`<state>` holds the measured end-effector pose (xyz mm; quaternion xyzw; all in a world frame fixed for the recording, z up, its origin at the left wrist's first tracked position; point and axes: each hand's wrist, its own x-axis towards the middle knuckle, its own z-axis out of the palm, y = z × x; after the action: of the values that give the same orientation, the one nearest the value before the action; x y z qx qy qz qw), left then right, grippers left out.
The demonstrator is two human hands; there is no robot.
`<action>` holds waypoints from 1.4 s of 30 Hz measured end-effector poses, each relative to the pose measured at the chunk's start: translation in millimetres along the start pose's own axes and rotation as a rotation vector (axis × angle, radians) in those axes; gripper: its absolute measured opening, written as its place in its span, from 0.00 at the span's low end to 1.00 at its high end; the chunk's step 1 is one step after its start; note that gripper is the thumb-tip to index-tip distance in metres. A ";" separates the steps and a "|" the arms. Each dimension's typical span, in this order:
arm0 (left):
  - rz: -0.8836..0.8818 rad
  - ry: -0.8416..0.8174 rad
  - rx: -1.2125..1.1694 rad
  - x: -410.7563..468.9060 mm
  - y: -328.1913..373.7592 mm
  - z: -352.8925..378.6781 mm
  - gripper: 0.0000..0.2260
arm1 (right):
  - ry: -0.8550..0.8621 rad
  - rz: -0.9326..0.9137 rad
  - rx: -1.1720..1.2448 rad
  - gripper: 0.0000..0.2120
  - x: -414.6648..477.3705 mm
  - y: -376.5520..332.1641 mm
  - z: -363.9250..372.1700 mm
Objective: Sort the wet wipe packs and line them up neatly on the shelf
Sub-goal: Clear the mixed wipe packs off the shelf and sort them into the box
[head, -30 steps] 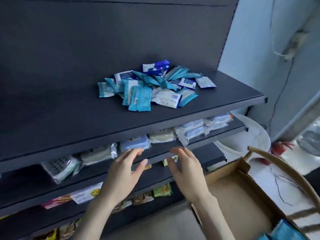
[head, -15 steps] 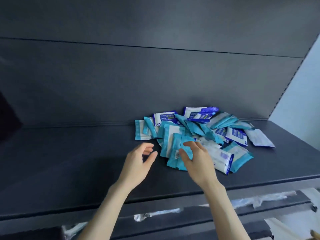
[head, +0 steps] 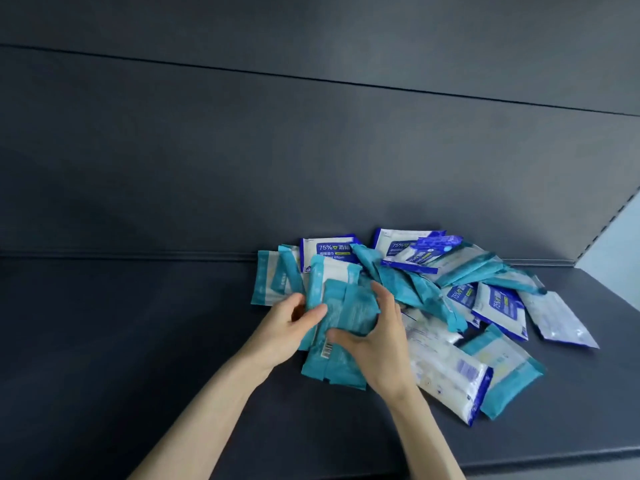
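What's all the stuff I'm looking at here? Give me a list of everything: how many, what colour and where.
teal packs: many, overlapping, exact count unclear; teal; in the pile on the shelf, mostly its left and middle.
white-and-blue packs: several; white with blue print; back, right and front of the pile.
dark blue pack: one; dark blue; on top at the back.
shelf: one; dark grey; under the pile.
back panel: one; dark grey; behind the shelf.
wall: one; pale blue; far right edge.
left hand: one; grips teal packs at the pile's front left.
right hand: one; grips the same teal packs from the right.
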<state>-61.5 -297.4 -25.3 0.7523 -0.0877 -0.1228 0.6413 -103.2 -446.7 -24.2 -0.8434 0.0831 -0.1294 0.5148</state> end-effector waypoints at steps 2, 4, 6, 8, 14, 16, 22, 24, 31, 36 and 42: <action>-0.008 0.004 -0.084 0.8 4.4 -7.3 0.08 | 0.008 -0.023 0.100 0.48 6.0 -6.1 9.2; 0.021 0.033 -0.117 2.8 11.3 -17.6 0.09 | -0.007 -0.018 0.189 0.48 12.7 -14.4 15.5; 0.027 0.032 -0.154 5.6 18.5 -27.4 0.09 | -0.054 0.014 0.295 0.40 21.0 -21.6 19.0; 0.018 0.008 -0.096 11.4 24.6 -35.5 0.11 | -0.085 0.031 0.315 0.29 33.1 -27.0 22.5; -0.057 0.299 0.382 60.0 -4.0 -55.4 0.23 | 0.010 0.103 0.163 0.18 75.6 -22.8 24.4; -0.113 0.353 0.400 70.9 -9.4 -51.8 0.28 | -0.005 0.119 0.113 0.18 79.7 -18.1 26.0; -0.200 0.309 0.091 87.2 0.0 -58.8 0.14 | -0.027 0.122 0.133 0.19 81.5 -11.2 31.2; -0.182 0.219 0.085 84.6 3.6 -61.1 0.09 | -0.038 0.125 0.153 0.19 81.3 -9.3 30.9; -0.133 0.401 0.016 54.6 4.4 -75.0 0.06 | -0.068 0.101 0.200 0.17 75.1 -14.1 27.3; -0.011 0.591 -0.048 -5.2 13.5 -89.7 0.02 | -0.208 0.100 0.475 0.12 53.6 -40.6 18.7; 0.049 0.399 -0.275 -68.1 26.9 -66.6 0.07 | -0.449 0.143 0.743 0.18 5.0 -59.7 11.9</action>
<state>-106.1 -219.3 16.0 0.6649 0.0399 0.0329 0.7451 -94.4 -410.7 24.4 -0.6003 -0.0247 0.0718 0.7961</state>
